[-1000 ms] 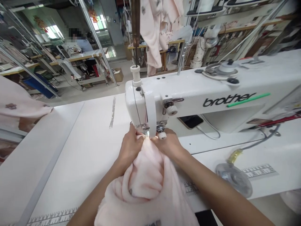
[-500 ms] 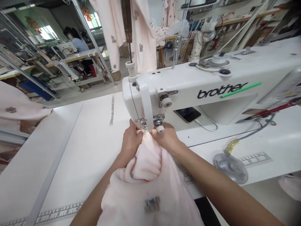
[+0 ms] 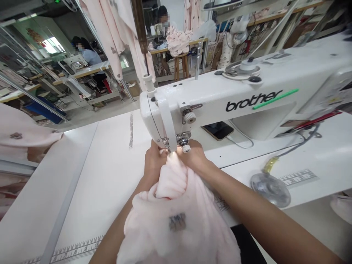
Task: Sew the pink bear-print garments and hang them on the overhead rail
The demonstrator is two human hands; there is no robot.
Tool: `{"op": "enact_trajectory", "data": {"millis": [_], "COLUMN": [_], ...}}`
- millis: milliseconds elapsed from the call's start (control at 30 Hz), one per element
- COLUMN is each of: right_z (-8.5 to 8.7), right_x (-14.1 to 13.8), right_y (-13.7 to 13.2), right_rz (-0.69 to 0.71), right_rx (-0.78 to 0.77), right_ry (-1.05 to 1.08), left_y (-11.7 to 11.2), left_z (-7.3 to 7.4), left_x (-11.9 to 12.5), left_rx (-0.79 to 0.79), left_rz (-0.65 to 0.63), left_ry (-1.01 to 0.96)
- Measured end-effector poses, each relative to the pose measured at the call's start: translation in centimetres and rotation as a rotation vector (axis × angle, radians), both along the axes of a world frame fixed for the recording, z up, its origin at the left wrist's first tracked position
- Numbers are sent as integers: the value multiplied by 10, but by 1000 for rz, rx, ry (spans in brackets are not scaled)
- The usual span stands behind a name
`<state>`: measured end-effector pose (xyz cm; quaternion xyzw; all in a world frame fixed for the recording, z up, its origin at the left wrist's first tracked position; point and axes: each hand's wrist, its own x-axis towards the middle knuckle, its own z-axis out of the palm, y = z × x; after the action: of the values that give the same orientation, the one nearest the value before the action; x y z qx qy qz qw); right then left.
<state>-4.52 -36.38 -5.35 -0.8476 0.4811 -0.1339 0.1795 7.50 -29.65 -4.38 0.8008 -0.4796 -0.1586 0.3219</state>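
A pink fleece garment (image 3: 178, 194) with a small dark printed motif runs from the front of the table up to the white sewing machine (image 3: 209, 99). Its narrow far end lies under the presser foot (image 3: 168, 146), lit by a small lamp. My left hand (image 3: 154, 159) is closed on the fabric just left of the needle area, fingers curled and partly hidden. On the other side, my right hand (image 3: 194, 156) grips the same cloth, its fingertips hidden behind the machine's tension knob (image 3: 186, 147).
A phone (image 3: 218, 130) with a white cable lies under the machine arm. At right sits a clear round dish (image 3: 271, 190) near a ruler strip. Pink cloth (image 3: 24, 128) is at far left, and more hangs behind the machine. Two people work at other tables beyond.
The garment has slid a little away from me toward the needle, its motif now higher in view. The hanging pink cloth has shifted left, uncovering a second person. Both hands keep their hold.
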Motion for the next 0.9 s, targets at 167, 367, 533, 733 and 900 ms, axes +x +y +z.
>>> {"op": "enact_trajectory", "data": {"millis": [167,367,533,733,900], "right_z": [2,-2,-8,-4,0], "right_x": [1,2,5,-10,-28], "right_y": [3,4,3,3,1], "right_rz": [-3,5,8,90,182], "right_rx": [-28,-66,-77,-36,116], "right_ry": [5,-11,-41,-144,-485], "left_y": [-1,-2,1,5,4], "left_z": [-2,-2,1,0,-1], "left_x": [2,1,1,6,10], "left_rx": [3,18,-7,-16,-22], "left_rz": [8,37,24,-29,-51], "left_ry": [-42,-84,-70,-28,-11]}}
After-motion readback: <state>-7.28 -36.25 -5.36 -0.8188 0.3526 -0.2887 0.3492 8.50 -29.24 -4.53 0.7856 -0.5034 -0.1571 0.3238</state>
